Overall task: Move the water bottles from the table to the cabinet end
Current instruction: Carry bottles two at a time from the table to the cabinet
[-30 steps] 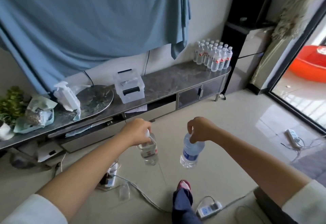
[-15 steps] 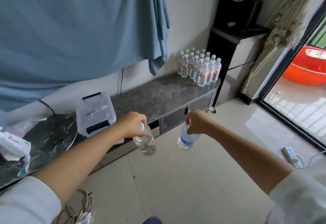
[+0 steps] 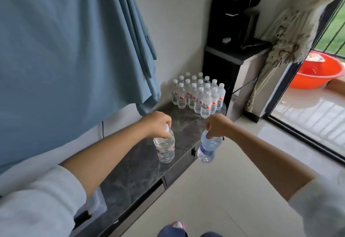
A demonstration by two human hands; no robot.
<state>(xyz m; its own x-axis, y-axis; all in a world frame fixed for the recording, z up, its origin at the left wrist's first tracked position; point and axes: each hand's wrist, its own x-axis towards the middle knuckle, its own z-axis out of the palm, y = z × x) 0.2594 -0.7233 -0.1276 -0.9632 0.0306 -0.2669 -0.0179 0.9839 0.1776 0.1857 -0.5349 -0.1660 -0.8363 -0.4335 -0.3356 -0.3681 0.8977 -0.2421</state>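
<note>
Our left hand [image 3: 158,124] grips a red-labelled bottle [image 3: 165,148] by its neck, hanging over the dark cabinet top [image 3: 134,166]. Our right hand [image 3: 217,126] pinches a blue-labelled bottle [image 3: 208,149] the same way, past the cabinet's front edge. At twelve o'clock, the cluster of bottles [image 3: 199,95] stands at the cabinet end.

Hidden and cut-off parts

Both hands [image 3: 158,124] [image 3: 217,126] cover their bottles' [image 3: 165,148] [image 3: 208,148] necks; the storage box [image 3: 91,205] sits mostly behind the left sleeve [image 3: 37,207].
</note>
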